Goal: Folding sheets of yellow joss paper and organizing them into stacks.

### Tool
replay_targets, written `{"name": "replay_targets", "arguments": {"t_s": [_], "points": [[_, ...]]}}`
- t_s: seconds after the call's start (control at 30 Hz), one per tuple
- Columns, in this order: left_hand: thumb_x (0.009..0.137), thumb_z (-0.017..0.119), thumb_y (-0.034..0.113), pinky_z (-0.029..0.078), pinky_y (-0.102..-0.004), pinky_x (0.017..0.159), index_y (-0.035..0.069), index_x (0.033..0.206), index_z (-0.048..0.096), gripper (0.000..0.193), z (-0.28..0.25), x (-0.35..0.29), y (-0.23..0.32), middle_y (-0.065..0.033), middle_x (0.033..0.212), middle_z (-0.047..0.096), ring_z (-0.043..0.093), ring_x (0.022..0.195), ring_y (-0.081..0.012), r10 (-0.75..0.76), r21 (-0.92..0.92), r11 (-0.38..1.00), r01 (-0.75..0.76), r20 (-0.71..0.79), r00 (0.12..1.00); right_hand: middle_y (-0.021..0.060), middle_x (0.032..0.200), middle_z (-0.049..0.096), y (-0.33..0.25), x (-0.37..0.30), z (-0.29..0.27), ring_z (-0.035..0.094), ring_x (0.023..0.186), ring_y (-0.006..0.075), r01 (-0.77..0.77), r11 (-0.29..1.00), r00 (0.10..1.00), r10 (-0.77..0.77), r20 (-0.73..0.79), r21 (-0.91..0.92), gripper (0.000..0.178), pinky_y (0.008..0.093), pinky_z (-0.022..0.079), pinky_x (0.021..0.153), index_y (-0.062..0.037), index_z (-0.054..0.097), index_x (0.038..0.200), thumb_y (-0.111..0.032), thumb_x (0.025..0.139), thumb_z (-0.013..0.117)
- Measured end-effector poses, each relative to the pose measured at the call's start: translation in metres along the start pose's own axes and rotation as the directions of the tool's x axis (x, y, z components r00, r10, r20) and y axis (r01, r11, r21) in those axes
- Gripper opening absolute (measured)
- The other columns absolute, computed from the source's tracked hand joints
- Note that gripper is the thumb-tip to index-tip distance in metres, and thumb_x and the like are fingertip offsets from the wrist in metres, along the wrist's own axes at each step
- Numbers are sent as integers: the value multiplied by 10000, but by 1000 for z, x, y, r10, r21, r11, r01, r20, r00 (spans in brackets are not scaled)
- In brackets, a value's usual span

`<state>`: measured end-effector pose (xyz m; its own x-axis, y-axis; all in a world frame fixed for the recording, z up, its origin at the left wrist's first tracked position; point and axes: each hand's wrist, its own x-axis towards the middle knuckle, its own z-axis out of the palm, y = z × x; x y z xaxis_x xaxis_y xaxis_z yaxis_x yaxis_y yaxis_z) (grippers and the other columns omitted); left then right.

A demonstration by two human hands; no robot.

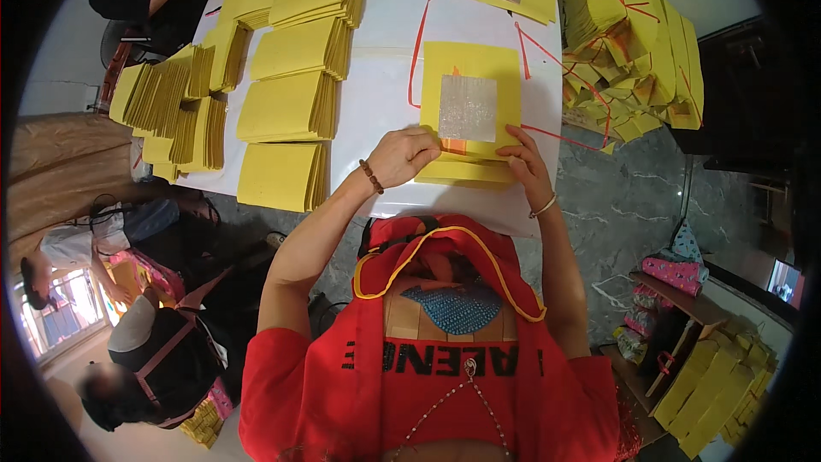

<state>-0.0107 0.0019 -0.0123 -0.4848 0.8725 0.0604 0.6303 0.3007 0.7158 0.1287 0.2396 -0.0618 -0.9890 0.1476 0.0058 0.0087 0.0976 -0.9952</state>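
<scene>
Curling nearly closed, the left hand seems to pinch the yellow rectangular paper sheet with silvery foil square near the white desk's front-right corner; likely light, easily creased, best gripped by its margins. The right hand, loosely spread, touches its right side.

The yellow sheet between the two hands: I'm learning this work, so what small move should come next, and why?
Perhaps press along the crosswise edge below the silver square on the yellow sheet: the left hand and right hand are at either side of it, and whether it lies flat is hard to tell.
</scene>
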Motion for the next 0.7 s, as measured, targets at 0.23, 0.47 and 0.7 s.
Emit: {"name": "replay_targets", "arguments": {"t_s": [0.23,0.47,0.7], "points": [[809,548,144,455,-376,689,17,760,577,139,1,0,-2,-103,773,592,565,789,-292,-22,-35,999,23,31,999,114,1355,373,-1,-2,0,293,1292,249,13,1000,1000,-13,6,4,224,361,231,1047,-51,640,977,-187,818,561],[836,534,148,457,-374,679,18,793,580,144,2,1,-5,-111,795,591,565,783,-295,37,-41,998,-37,-7,999,109,1358,367,-2,-1,-2,299,1289,250,15,1000,1000,-15,7,1,220,361,223,1055,-64,639,988,-168,799,595],[833,588,169,445,-342,672,-2,882,601,178,-4,4,-7,-127,779,580,550,739,-265,-88,-153,984,94,41,995,97,1308,396,5,4,0,405,1212,211,78,981,997,-81,-13,-175,229,304,406,933,-30,610,1027,-66,802,619]]}}
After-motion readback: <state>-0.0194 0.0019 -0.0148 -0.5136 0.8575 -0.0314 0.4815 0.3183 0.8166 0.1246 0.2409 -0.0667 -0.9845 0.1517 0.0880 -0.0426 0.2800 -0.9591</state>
